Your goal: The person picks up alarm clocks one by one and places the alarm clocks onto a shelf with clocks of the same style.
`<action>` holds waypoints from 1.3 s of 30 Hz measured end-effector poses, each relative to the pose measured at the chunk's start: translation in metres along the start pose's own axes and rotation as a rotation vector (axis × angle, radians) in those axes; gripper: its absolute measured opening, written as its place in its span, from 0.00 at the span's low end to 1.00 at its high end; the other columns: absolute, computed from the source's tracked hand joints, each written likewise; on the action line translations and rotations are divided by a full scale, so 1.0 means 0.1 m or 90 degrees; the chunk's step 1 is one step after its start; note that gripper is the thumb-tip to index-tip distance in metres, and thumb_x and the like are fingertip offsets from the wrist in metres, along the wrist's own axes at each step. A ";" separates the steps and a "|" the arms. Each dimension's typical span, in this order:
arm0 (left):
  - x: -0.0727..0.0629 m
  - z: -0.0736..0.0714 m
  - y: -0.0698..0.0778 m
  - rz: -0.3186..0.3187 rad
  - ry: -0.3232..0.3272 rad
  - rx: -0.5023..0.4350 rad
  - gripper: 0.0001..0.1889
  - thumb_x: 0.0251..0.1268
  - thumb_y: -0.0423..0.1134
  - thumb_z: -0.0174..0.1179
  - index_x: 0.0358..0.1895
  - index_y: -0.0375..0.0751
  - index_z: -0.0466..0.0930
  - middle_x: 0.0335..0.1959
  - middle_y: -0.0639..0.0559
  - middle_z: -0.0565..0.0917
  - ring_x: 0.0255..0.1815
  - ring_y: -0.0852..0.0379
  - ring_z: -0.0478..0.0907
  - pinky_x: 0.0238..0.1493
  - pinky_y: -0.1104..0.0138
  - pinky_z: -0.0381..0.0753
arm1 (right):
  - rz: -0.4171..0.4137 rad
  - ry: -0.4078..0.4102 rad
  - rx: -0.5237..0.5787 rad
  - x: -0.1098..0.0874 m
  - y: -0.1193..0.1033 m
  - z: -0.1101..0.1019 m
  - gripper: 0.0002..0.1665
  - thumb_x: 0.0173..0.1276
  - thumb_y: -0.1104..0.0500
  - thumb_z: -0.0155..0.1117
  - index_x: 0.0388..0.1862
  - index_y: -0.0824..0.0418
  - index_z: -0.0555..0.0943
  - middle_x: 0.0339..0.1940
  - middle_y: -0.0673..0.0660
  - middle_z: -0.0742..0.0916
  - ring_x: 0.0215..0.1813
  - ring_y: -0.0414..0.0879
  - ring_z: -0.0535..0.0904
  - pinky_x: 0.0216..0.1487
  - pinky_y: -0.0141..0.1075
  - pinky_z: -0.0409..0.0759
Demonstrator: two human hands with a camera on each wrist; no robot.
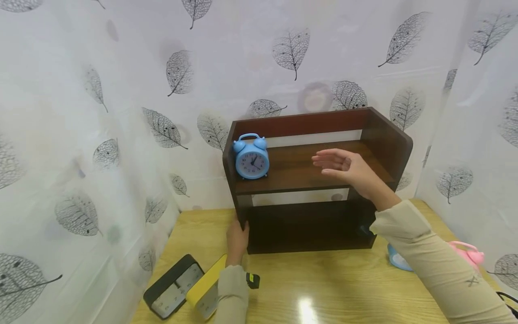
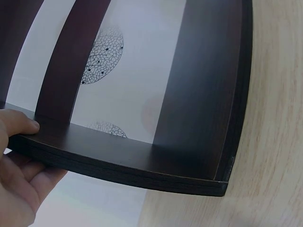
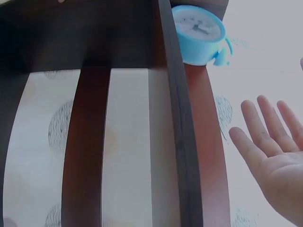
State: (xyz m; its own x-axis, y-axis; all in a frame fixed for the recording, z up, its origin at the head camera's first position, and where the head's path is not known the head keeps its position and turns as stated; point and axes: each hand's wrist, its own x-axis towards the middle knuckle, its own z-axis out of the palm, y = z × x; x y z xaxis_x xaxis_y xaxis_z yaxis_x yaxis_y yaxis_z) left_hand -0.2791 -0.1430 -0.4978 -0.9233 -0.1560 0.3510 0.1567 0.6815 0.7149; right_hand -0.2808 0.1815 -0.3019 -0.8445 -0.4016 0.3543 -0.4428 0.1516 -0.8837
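Note:
A dark brown two-tier wooden shelf [image 1: 319,227] stands on the table. My left hand [image 1: 237,236] grips the front edge of its left side panel, low down. In the left wrist view the thumb lies on the panel's inner face, while the fingers of the left hand [image 2: 21,179] curl beneath. At the left end of the upper tier a light blue twin-bell alarm clock [image 1: 252,164] stands upright. My right hand [image 1: 341,167] hovers before the upper tier, fingers extended and holding nothing. The right wrist view shows that hand's palm [image 3: 284,175] apart from the clock [image 3: 201,35].
On the table's left lie a black digital clock [image 1: 171,288] and a yellow one [image 1: 206,288], partly behind my left forearm. Another blue clock [image 1: 398,260] and a pink one [image 1: 469,254] are partly hidden by my right sleeve. A leaf-print curtain [image 1: 121,135] surrounds the table [image 1: 344,288].

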 end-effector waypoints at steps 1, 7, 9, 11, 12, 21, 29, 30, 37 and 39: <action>0.00 0.00 0.00 -0.001 0.000 -0.001 0.26 0.66 0.33 0.54 0.63 0.23 0.63 0.49 0.27 0.80 0.46 0.35 0.80 0.45 0.49 0.80 | -0.007 0.005 -0.004 -0.06 0.02 -0.02 0.28 0.65 0.64 0.62 0.63 0.68 0.69 0.58 0.52 0.82 0.58 0.38 0.79 0.51 0.26 0.79; -0.01 0.02 0.01 -0.002 -0.008 0.002 0.26 0.66 0.34 0.54 0.63 0.24 0.63 0.49 0.28 0.80 0.47 0.35 0.80 0.45 0.50 0.80 | -0.043 0.023 -0.002 -0.42 0.11 -0.12 0.27 0.63 0.70 0.61 0.62 0.71 0.69 0.56 0.47 0.83 0.58 0.37 0.79 0.51 0.24 0.78; 0.00 0.03 0.01 -0.003 -0.013 0.007 0.26 0.66 0.34 0.54 0.64 0.23 0.62 0.49 0.28 0.80 0.46 0.35 0.80 0.44 0.50 0.81 | -0.046 0.030 0.007 -0.53 0.13 -0.16 0.27 0.63 0.71 0.60 0.62 0.70 0.69 0.56 0.47 0.83 0.59 0.37 0.79 0.51 0.24 0.78; 0.00 0.02 0.03 -0.006 -0.017 0.008 0.26 0.66 0.34 0.54 0.64 0.24 0.62 0.50 0.27 0.79 0.46 0.35 0.80 0.44 0.51 0.81 | -0.050 0.037 0.015 -0.64 0.15 -0.21 0.26 0.64 0.72 0.59 0.62 0.70 0.69 0.56 0.47 0.83 0.58 0.36 0.79 0.52 0.24 0.77; 0.01 0.02 0.03 -0.007 -0.019 0.007 0.26 0.66 0.34 0.54 0.64 0.23 0.62 0.50 0.27 0.79 0.46 0.35 0.80 0.44 0.51 0.81 | -0.054 0.041 0.016 -0.70 0.16 -0.24 0.26 0.64 0.72 0.58 0.62 0.70 0.69 0.56 0.46 0.83 0.58 0.36 0.79 0.51 0.23 0.77; 0.01 -0.01 0.10 -0.017 -0.022 0.002 0.27 0.67 0.35 0.53 0.64 0.22 0.61 0.50 0.26 0.79 0.47 0.34 0.80 0.45 0.49 0.80 | -0.047 0.088 -0.033 -1.21 0.33 -0.53 0.25 0.65 0.75 0.54 0.62 0.73 0.67 0.57 0.44 0.82 0.59 0.33 0.77 0.51 0.21 0.76; 0.02 -0.01 0.05 -0.026 -0.013 0.015 0.27 0.66 0.36 0.53 0.63 0.20 0.61 0.51 0.25 0.78 0.49 0.32 0.78 0.48 0.48 0.79 | -0.048 0.159 0.038 -1.57 0.63 -0.80 0.25 0.62 0.81 0.50 0.60 0.78 0.67 0.55 0.48 0.84 0.55 0.35 0.80 0.51 0.23 0.77; 0.02 -0.01 0.04 -0.026 -0.012 0.017 0.27 0.66 0.36 0.53 0.63 0.20 0.62 0.51 0.25 0.78 0.49 0.33 0.79 0.48 0.48 0.79 | -0.043 0.168 0.035 -1.61 0.67 -0.82 0.25 0.62 0.80 0.50 0.60 0.78 0.67 0.54 0.48 0.84 0.54 0.35 0.81 0.50 0.23 0.78; 0.01 -0.02 0.03 -0.022 -0.013 0.010 0.25 0.66 0.35 0.53 0.61 0.21 0.64 0.50 0.26 0.79 0.50 0.33 0.78 0.49 0.48 0.78 | 0.050 0.219 -0.071 -1.86 0.97 -0.90 0.25 0.64 0.75 0.56 0.61 0.73 0.68 0.53 0.40 0.84 0.51 0.27 0.80 0.47 0.18 0.76; 0.01 -0.02 0.04 -0.024 -0.019 0.014 0.25 0.67 0.36 0.53 0.62 0.21 0.63 0.51 0.26 0.78 0.50 0.33 0.78 0.50 0.48 0.78 | 0.069 0.230 -0.091 -1.93 1.03 -0.91 0.26 0.64 0.74 0.56 0.62 0.72 0.68 0.53 0.38 0.84 0.51 0.26 0.79 0.46 0.16 0.75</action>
State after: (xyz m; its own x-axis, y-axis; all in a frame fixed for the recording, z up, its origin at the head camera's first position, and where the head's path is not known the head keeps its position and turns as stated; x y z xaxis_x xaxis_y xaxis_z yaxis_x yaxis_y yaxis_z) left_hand -0.2786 -0.1417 -0.4938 -0.9382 -0.1609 0.3064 0.1147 0.6908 0.7139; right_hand -0.1908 0.3570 -0.4340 -0.9289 -0.0364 0.3686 -0.3612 0.3094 -0.8797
